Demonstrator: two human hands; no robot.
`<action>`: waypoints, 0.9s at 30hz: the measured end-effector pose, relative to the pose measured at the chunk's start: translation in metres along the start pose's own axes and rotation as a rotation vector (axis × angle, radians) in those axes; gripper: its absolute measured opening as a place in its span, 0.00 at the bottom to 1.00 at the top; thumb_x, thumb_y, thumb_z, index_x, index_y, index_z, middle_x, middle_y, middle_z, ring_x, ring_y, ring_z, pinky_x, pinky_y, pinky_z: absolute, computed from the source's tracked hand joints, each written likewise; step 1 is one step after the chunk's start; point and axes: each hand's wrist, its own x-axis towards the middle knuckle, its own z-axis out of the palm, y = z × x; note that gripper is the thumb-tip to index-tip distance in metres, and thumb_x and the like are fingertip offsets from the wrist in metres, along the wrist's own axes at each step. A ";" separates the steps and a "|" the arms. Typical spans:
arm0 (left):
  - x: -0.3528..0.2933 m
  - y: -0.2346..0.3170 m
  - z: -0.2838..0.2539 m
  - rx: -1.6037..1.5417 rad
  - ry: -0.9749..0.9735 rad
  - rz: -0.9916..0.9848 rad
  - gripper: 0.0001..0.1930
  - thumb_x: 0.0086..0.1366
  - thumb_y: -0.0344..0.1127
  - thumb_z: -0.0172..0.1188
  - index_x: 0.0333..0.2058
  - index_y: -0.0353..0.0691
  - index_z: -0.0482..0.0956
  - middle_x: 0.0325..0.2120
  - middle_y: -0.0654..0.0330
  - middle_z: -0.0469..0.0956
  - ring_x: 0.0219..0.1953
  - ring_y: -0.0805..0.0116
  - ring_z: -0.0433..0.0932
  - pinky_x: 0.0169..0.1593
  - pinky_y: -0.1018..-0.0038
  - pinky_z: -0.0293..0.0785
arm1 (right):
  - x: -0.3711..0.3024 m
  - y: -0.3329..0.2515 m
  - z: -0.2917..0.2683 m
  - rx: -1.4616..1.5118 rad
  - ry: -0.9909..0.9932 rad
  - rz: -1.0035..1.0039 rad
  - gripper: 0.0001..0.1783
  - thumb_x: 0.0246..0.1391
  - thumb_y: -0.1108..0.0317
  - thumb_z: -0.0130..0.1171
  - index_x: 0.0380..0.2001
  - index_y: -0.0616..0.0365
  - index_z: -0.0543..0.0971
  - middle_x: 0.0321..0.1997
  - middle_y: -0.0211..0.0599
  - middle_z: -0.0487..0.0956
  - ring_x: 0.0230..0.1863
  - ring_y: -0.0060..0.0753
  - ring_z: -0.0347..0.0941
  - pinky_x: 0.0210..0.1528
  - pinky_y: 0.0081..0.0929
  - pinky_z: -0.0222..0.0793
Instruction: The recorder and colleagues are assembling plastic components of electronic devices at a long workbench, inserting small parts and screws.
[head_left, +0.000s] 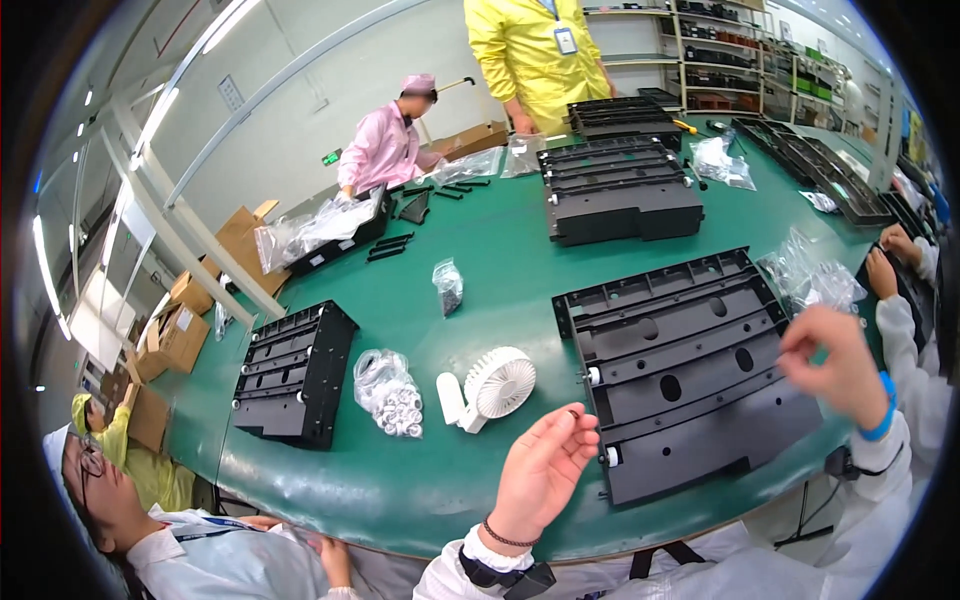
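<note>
A large black metal tray-like frame (690,400) lies before me, with cross ribs, oval holes and white rollers along its left edge. Over its left edge, my left hand (545,468) is closed in a pinch; a small dark piece shows at the fingertips, too small to name. My right hand (842,362), slightly blurred, hovers above the frame's right side. Its thumb and fingers curl together in a pinch, and I cannot make out anything between them. A white handheld fan (490,388) lies left of the frame, beside a clear bag of white rollers (390,395).
Another black frame (295,375) stands at left, and one more (622,190) lies beyond mine. A small bag of dark parts (448,288) and a plastic bag (815,275) rest on the green table (480,260). Co-workers surround the table; one's hands (890,260) are close at right.
</note>
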 end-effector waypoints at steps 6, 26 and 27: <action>0.003 -0.017 0.026 0.097 -0.146 -0.016 0.12 0.68 0.32 0.51 0.46 0.31 0.73 0.41 0.55 0.77 0.43 0.68 0.76 0.50 0.73 0.72 | 0.031 -0.084 0.070 0.101 -0.240 -0.596 0.12 0.45 0.74 0.62 0.36 0.59 0.76 0.35 0.37 0.73 0.37 0.41 0.71 0.40 0.32 0.69; 0.022 -0.015 0.001 0.006 -0.073 0.008 0.11 0.67 0.32 0.52 0.45 0.33 0.73 0.42 0.55 0.77 0.46 0.67 0.76 0.55 0.69 0.70 | 0.058 -0.067 0.130 0.185 -0.348 -0.387 0.13 0.44 0.74 0.59 0.36 0.59 0.71 0.30 0.37 0.74 0.33 0.41 0.70 0.37 0.35 0.66; 0.024 -0.017 -0.001 -0.002 -0.092 0.010 0.11 0.67 0.33 0.52 0.45 0.33 0.73 0.42 0.56 0.76 0.46 0.68 0.75 0.55 0.69 0.70 | 0.057 -0.065 0.134 0.077 -0.284 -0.477 0.13 0.44 0.73 0.59 0.35 0.59 0.71 0.29 0.37 0.73 0.32 0.41 0.70 0.36 0.35 0.65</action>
